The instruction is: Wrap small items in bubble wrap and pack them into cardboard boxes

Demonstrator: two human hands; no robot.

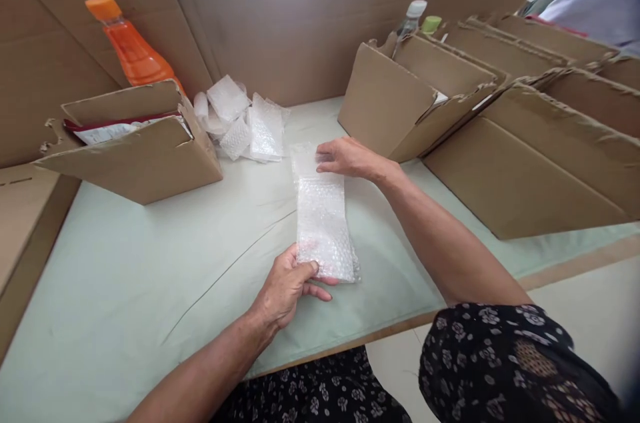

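A long strip of clear bubble wrap bags (pixel 321 213), seemingly layered, lies lengthwise in front of me above the pale green tabletop. My left hand (pixel 290 283) grips its near end, thumb on top and the other fingers underneath. At the far end, my right hand (pixel 345 157) has its bent fingers on the upper right edge of the bubble wrap; the fingertips are partly lost against the plastic. Just beyond, a loose heap of small bubble wrap pieces (pixel 250 123) rests against the cardboard wall.
An open cardboard box (pixel 145 169) with papers stands left, an orange bottle (pixel 135 49) behind it. More open cardboard boxes (pixel 540 163) line the right side, with a white-capped bottle (pixel 413 16) behind. A dark line (pixel 225 269) crosses the table cover (pixel 150 256).
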